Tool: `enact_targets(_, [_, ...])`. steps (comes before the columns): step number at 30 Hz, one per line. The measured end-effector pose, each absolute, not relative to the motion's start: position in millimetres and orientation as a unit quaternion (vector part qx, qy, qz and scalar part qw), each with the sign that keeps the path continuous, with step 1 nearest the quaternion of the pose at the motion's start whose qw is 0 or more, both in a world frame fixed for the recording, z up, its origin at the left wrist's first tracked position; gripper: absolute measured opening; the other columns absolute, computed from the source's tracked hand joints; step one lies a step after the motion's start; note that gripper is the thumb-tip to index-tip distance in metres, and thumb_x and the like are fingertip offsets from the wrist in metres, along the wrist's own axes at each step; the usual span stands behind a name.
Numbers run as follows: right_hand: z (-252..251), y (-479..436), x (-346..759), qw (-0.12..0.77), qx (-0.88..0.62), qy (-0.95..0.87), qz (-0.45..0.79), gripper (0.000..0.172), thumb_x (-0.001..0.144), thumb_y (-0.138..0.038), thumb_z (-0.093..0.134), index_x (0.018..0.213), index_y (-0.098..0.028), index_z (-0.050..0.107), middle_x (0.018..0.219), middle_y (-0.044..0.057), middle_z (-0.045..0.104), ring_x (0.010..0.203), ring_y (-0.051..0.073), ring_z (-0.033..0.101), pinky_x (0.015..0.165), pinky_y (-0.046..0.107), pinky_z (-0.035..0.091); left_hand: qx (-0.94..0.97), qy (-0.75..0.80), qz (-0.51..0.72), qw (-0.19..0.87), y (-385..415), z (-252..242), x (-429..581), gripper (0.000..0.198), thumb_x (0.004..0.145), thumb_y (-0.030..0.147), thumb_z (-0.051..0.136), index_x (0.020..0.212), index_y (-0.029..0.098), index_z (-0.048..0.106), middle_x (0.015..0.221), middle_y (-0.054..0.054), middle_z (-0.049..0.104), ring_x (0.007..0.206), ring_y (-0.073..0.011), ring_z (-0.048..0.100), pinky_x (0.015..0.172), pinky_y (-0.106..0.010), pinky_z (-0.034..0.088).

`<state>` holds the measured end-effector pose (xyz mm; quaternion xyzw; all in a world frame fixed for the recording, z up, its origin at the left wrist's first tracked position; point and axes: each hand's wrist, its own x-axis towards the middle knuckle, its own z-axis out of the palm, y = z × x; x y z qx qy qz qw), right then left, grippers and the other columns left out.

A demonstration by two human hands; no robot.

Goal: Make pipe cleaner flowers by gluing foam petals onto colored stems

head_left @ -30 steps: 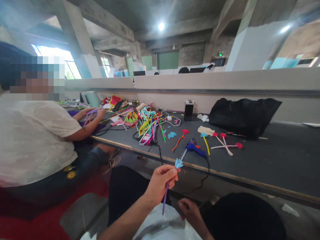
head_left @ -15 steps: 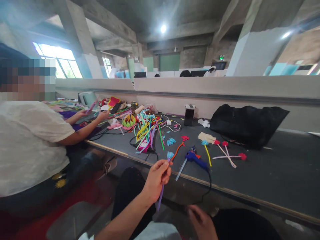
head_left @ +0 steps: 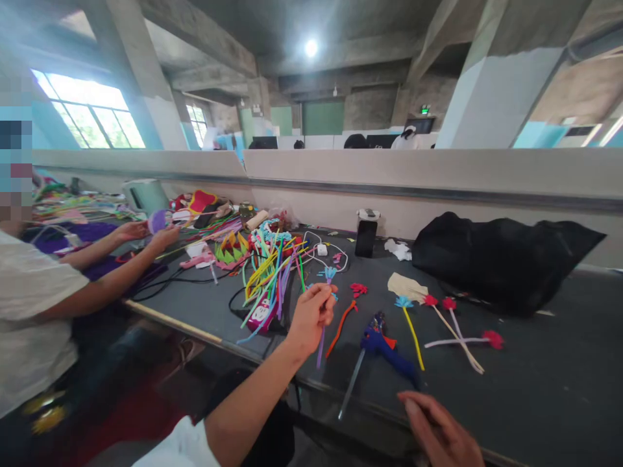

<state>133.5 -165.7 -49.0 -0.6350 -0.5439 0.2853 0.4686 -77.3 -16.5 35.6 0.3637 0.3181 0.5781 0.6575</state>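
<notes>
Head view: your left hand (head_left: 310, 318) pinches the purple stem (head_left: 320, 353), blue tuft (head_left: 329, 273) on top, seen against the desk (head_left: 545, 370) just left of the orange stem (head_left: 341, 329). Your right hand (head_left: 440, 428), fingers loosely spread, sits near the blue glue gun (head_left: 392, 357).

Overall exposure: moderate, indoor, uneven. Ceiling lamp (head_left: 311, 48) blown out to white, hazy halo around it. Daylight through window (head_left: 90, 113) at left, panes near clipping; bluish veil of glare over upper left corner. Ceiling (head_left: 214, 39) dim grey. Bench (head_left: 549, 383) dark, matt; shadows on it soft and faint. Black bag (head_left: 501, 259): folds mostly lost in shadow. Floor area under the bench very dark. Wide-angle stretch toward edges; column (head_left: 506, 97) at right leans. Left hand (head_left: 314, 318) fairly clear; right hand (head_left: 440, 431) softer. Distant background smeared. Pixel blocks (head_left: 15, 155) at left edge.
</notes>
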Motion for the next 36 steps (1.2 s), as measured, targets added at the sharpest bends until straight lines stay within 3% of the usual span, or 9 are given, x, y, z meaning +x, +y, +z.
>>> enact_targets(8, [1.9,-73.6,134.9,0.404,-0.588,-0.673,0.194,0.025,0.084,-0.043,0.054,0.087,-0.026,0.071,0.084,0.001,0.074,0.071,0.016,0.068,0.064,0.021,0.052,0.339,0.374,0.597,0.623,39.1,-3.5,-94.7,0.029,0.068,0.037,0.074,0.080,0.014,0.062,0.049,0.009,0.039,0.036,-0.0007,0.025,0.038,-0.017,0.014])
enact_targets(14, [21.0,27.8,109.5,0.246,-0.548,-0.782,0.167,0.023,0.088,-0.029,0.046,0.095,-0.022,0.067,0.094,0.002,0.070,0.084,0.015,0.065,0.075,0.024,0.047,0.346,0.376,0.553,0.657,43.7,-19.9,-101.3,0.028,0.073,0.038,0.070,0.085,0.013,0.064,0.049,0.009,0.038,0.036,-0.0009,0.023,0.038,-0.018,0.013])
enact_targets(18, [24.0,55.9,88.9,0.175,-0.542,-0.809,0.146,0.021,0.087,-0.027,0.048,0.091,-0.021,0.068,0.092,0.003,0.070,0.083,0.017,0.066,0.073,0.025,0.045,0.335,0.378,0.546,0.669,41.1,-20.2,-97.4,0.029,0.073,0.039,0.070,0.083,0.012,0.063,0.048,0.009,0.039,0.036,-0.0011,0.022,0.038,-0.018,0.012])
enact_targets(23, [18.6,11.1,110.7,0.175,-0.588,-0.783,0.105,0.025,0.088,-0.039,0.048,0.099,-0.027,0.066,0.095,0.002,0.071,0.085,0.019,0.067,0.070,0.028,0.048,0.328,0.372,0.554,0.669,37.0,-16.5,-98.1,0.024,0.074,0.035,0.068,0.082,0.013,0.061,0.049,0.007,0.043,0.038,-0.0020,0.025,0.039,-0.019,0.013])
enact_targets(28, [-28.7,-57.8,159.0,0.223,-0.665,-0.713,0.024,0.055,0.077,-0.060,0.055,0.117,-0.021,0.058,0.073,0.003,0.071,0.068,0.022,0.070,0.061,0.033,0.055,0.319,0.354,0.570,0.669,32.1,-12.8,-96.4,0.016,0.076,0.029,0.064,0.079,0.016,0.054,0.047,0.006,0.047,0.037,-0.0030,0.025,0.038,-0.018,0.013])
enact_targets(32, [-59.4,-75.2,171.0,0.233,-0.588,-0.774,-0.013,0.047,0.080,-0.053,0.055,0.114,-0.020,0.058,0.093,0.009,0.074,0.080,0.025,0.071,0.067,0.034,0.058,0.308,0.328,0.578,0.681,25.9,-10.3,-89.6,0.019,0.077,0.029,0.064,0.079,0.019,0.048,0.050,0.006,0.051,0.036,-0.0027,0.026,0.037,-0.017,0.015])
enact_targets(36, [-68.4,-69.4,164.6,0.263,-0.544,-0.797,-0.010,0.036,0.086,-0.041,0.047,0.115,-0.022,0.059,0.103,0.008,0.072,0.089,0.023,0.070,0.076,0.035,0.058,0.320,0.325,0.574,0.680,19.1,-8.5,-82.5,0.021,0.077,0.031,0.065,0.080,0.019,0.048,0.059,0.002,0.059,0.037,-0.0043,0.037,0.036,-0.017,0.022])
